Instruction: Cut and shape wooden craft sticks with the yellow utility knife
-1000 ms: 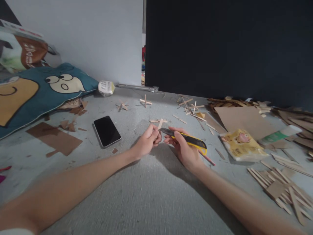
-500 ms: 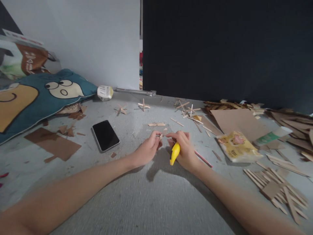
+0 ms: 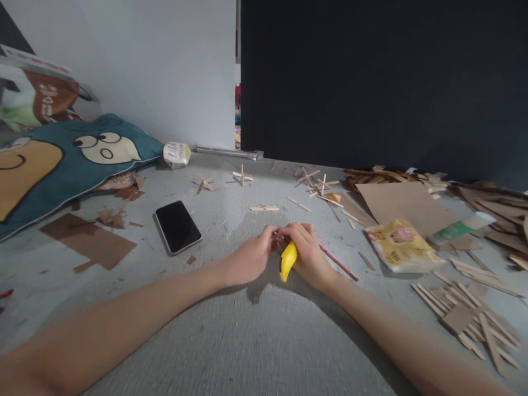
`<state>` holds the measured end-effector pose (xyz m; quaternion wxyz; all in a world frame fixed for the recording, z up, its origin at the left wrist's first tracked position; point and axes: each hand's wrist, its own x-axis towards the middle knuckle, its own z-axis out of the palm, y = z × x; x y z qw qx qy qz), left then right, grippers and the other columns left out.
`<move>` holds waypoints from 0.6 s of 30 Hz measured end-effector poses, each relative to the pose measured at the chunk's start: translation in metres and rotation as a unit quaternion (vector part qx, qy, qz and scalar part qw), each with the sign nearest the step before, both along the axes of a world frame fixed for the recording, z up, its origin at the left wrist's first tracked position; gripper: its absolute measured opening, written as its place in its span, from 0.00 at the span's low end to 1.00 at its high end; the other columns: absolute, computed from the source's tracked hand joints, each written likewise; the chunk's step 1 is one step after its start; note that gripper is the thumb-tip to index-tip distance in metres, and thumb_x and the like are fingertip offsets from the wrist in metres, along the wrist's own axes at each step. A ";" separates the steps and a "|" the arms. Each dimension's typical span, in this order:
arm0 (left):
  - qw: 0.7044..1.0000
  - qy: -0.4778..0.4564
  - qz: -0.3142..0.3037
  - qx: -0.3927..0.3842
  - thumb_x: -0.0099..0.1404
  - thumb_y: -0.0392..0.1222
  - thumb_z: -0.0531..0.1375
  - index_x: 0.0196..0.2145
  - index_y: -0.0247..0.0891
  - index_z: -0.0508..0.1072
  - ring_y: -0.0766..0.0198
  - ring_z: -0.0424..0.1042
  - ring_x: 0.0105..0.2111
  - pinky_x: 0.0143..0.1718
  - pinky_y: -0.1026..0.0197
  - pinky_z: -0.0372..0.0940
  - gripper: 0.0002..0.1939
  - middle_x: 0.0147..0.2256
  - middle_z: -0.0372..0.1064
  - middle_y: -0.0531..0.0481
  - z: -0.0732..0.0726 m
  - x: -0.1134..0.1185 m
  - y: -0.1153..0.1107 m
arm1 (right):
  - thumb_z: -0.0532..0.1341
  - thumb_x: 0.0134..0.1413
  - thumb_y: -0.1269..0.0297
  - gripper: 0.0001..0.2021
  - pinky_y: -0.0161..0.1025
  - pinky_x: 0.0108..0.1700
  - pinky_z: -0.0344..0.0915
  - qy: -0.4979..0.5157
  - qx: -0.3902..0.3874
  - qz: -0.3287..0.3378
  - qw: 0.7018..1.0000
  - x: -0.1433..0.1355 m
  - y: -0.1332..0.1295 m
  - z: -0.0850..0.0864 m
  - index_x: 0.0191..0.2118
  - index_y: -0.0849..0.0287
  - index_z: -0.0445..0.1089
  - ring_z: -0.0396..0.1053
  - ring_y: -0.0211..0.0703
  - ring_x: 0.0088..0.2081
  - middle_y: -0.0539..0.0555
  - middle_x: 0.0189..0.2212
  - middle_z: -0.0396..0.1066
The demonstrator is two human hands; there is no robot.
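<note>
At the middle of the table my left hand (image 3: 256,254) is closed in a pinch. The small piece of wooden stick seen in it a moment earlier is now mostly hidden by fingers. My right hand (image 3: 307,253) wraps round a yellow banana-shaped handle (image 3: 289,258), its end pointing down toward me. The fingertips of both hands meet, and whatever lies between them is covered. Just beyond them lies a flat wooden stick (image 3: 264,208). A red pencil-like rod (image 3: 339,263) rests beside my right wrist.
Crossed-stick pieces (image 3: 242,176) stand farther back. A black phone (image 3: 178,227) and brown cardboard (image 3: 88,242) lie left, near a blue cushion (image 3: 103,148). Rightward are a yellow packet (image 3: 402,246), a glue stick (image 3: 462,227) and a pile of wooden sticks (image 3: 466,319). A dark panel (image 3: 379,82) stands behind.
My right hand has shifted slightly left with the yellow handle and closed the gap to my left hand. The small wooden piece has gone behind the fingers.
</note>
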<state>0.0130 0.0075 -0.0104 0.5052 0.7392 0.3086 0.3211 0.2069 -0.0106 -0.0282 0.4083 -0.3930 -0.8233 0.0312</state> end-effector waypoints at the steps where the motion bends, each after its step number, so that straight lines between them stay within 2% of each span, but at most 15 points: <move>1: 1.000 -0.001 0.000 0.002 0.74 0.42 0.56 0.48 0.42 0.67 0.56 0.72 0.36 0.36 0.58 0.64 0.07 0.35 0.72 0.47 0.000 0.000 -0.001 | 0.55 0.71 0.70 0.05 0.47 0.47 0.60 0.003 -0.002 0.000 1.000 0.000 0.000 0.000 0.45 0.53 0.67 0.72 0.49 0.41 0.55 0.37 0.75; 6: 0.999 -0.027 0.020 -0.022 0.77 0.47 0.52 0.50 0.41 0.64 0.64 0.61 0.26 0.30 0.61 0.57 0.09 0.27 0.61 0.56 -0.006 0.002 0.003 | 0.56 0.69 0.72 0.06 0.46 0.46 0.60 0.009 -0.001 -0.004 1.000 -0.001 -0.002 0.005 0.42 0.53 0.66 0.72 0.48 0.40 0.54 0.36 0.74; 8: 0.995 -0.064 0.052 -0.062 0.78 0.51 0.51 0.48 0.42 0.63 0.66 0.56 0.23 0.26 0.63 0.54 0.11 0.25 0.56 0.59 -0.009 0.002 0.009 | 0.56 0.68 0.73 0.07 0.45 0.45 0.59 0.000 0.009 0.004 1.000 -0.001 -0.004 0.006 0.42 0.54 0.66 0.71 0.47 0.39 0.53 0.35 0.73; 10: 0.987 -0.099 0.056 -0.113 0.78 0.54 0.51 0.47 0.42 0.61 0.69 0.52 0.20 0.24 0.64 0.51 0.13 0.25 0.53 0.61 -0.011 0.002 0.015 | 0.56 0.68 0.73 0.07 0.45 0.45 0.59 -0.008 0.016 0.009 1.000 -0.002 -0.004 0.005 0.42 0.54 0.68 0.70 0.47 0.38 0.52 0.33 0.72; 14: 0.975 -0.133 0.046 -0.171 0.75 0.58 0.55 0.45 0.42 0.61 0.72 0.51 0.19 0.22 0.66 0.48 0.17 0.26 0.57 0.61 -0.010 0.002 0.021 | 0.58 0.71 0.69 0.05 0.45 0.44 0.59 0.010 0.030 -0.007 0.999 -0.002 -0.003 0.003 0.43 0.54 0.70 0.70 0.46 0.35 0.51 0.31 0.71; 18: 0.973 -0.132 0.053 -0.179 0.72 0.61 0.57 0.42 0.42 0.60 0.72 0.53 0.19 0.21 0.67 0.48 0.20 0.26 0.60 0.60 -0.006 0.002 0.020 | 0.57 0.71 0.69 0.06 0.44 0.43 0.61 0.042 0.031 -0.017 0.999 -0.002 -0.001 0.000 0.46 0.53 0.72 0.70 0.44 0.34 0.50 0.30 0.70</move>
